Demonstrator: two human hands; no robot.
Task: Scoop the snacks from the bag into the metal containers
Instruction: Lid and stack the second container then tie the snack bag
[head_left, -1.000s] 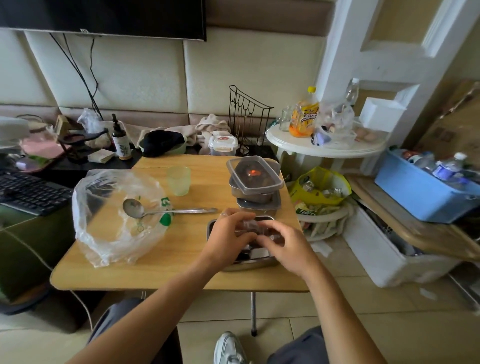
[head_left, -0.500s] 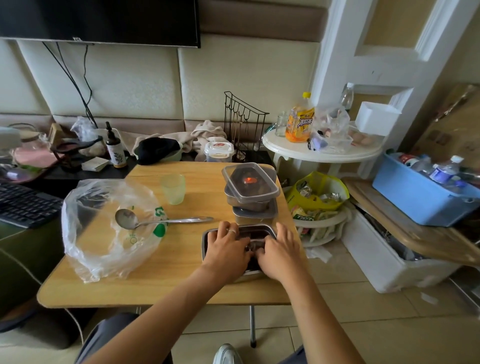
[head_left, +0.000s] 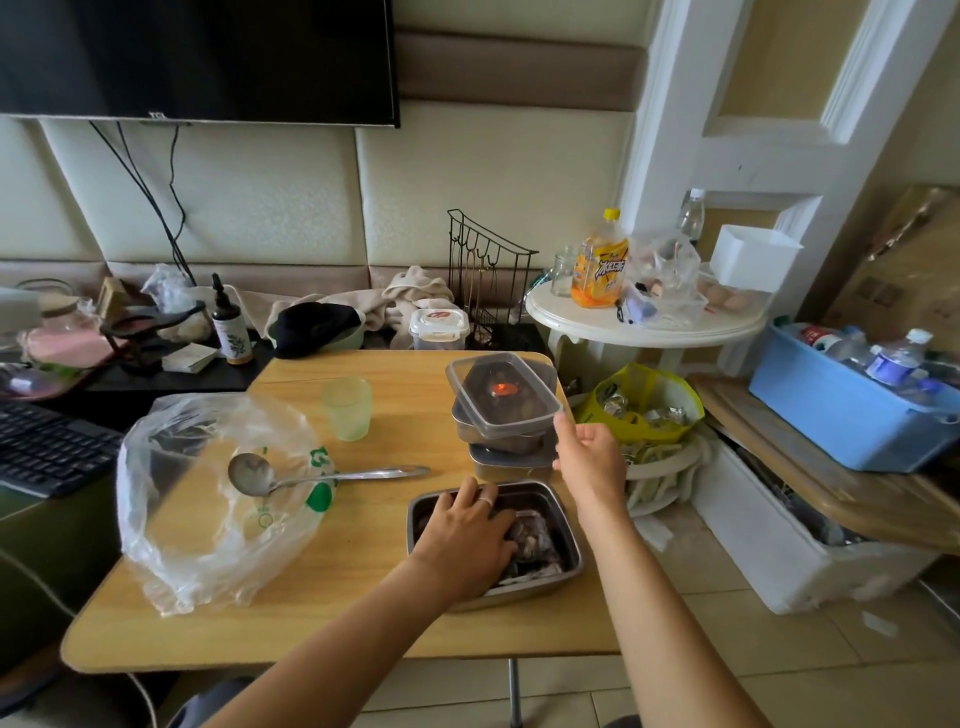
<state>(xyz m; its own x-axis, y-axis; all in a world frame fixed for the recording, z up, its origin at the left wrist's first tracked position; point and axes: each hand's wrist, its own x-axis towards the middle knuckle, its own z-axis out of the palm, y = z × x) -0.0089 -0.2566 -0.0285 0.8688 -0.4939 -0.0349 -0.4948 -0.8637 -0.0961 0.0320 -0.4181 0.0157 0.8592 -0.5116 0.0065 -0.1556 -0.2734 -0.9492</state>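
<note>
**Head view.** On the wooden table (head_left: 363, 629), an open metal container (head_left: 570, 538) is seen at about 4 o'clock from the table's middle. It is already filled with dark snacks (head_left: 537, 535). The left hand (head_left: 467, 525) is laid palm down on those snacks, fingers spread and fairly straight, with nothing gripped. The right hand (head_left: 589, 457) is held out loosely open and empty. Its fingertips are just beside the near right corner of the clear lid (head_left: 501, 395) that sits askew on the stacked containers (head_left: 511, 457), at 12 o'clock from the open one.

The plastic bag (head_left: 208, 509) is spread at 9 o'clock and looks nearly flat. Whether any snacks are left in it cannot be told. The ladle (head_left: 322, 474) lies untouched, its bowl on the bag and its handle pointing to 3 o'clock. A pale green cup (head_left: 347, 408) stands at 12 o'clock from the ladle.

The scooping is judged to be finished for this container, and the contents are being pressed level. A lid or another container is probably wanted next. The clear lid would need to be pinched at its corner and lifted without the stack being tipped.

Half a second earlier both hands were pressed into the open container. Since then the right hand has been raised and carried towards the stack, while the left has been kept on the snacks.
</note>
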